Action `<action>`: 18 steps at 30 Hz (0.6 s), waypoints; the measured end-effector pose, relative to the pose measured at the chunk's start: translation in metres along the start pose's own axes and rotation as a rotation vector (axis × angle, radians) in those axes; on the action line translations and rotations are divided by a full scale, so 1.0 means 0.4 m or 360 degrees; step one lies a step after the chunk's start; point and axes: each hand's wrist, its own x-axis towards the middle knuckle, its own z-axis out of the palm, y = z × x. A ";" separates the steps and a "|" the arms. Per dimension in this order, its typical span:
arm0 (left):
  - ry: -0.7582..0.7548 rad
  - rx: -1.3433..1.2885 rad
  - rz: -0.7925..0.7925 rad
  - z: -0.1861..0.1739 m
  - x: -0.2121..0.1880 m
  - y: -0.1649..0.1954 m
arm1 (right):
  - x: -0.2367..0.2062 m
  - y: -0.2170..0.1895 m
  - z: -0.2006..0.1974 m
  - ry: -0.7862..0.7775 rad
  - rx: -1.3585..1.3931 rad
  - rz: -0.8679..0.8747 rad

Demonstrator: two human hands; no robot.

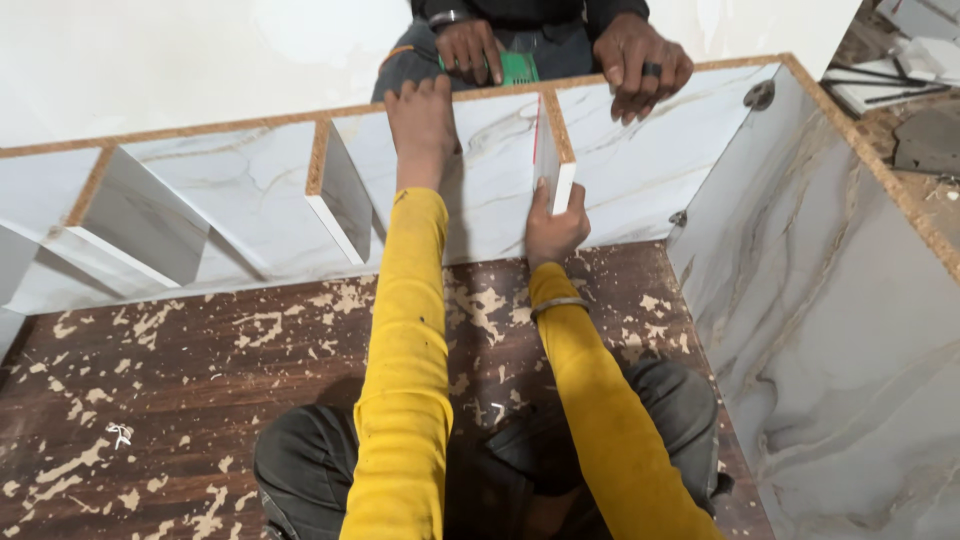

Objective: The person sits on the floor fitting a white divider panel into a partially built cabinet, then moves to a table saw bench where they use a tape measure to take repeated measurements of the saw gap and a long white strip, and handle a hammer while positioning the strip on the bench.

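We see two arms in yellow sleeves reaching forward from the person wearing the camera, who sits on dark trousers. The left hand is stretched up to the top edge of the long back panel, its fingers hooked over that raw chipboard edge and closed on it. The right hand grips the lower front end of an upright divider, fingers wrapped around the white edge, with a metal bangle on the wrist. We count three dividers standing out from the back panel: the one in the right hand, a second to its left, and a third further left; all are marble-patterned with white front edges. A side panel of the same pattern joins the back panel at the right corner. Across the back panel stands another person, of whom we see two hands: one holds a green tool just behind the panel's top edge, and the other, wearing a dark ring, rests its fingertips on that edge just right of the held divider. The floor board inside is dark brown wood grain, spotted with many pale scraps and dust.
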 end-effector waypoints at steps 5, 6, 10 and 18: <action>-0.0055 -0.0039 -0.0007 -0.007 -0.009 -0.001 | -0.007 0.004 -0.003 -0.0008 -0.0047 0.0038; -0.0066 -0.0044 -0.0006 -0.006 -0.010 -0.002 | -0.009 0.005 -0.003 0.0004 -0.0038 0.0030; -0.0142 -0.0052 -0.0029 0.001 -0.011 -0.008 | -0.011 0.004 -0.001 -0.0002 -0.0026 -0.0014; -0.0240 -0.0034 0.0073 -0.013 0.001 -0.021 | 0.006 0.025 -0.028 -0.0495 -0.0003 -0.0029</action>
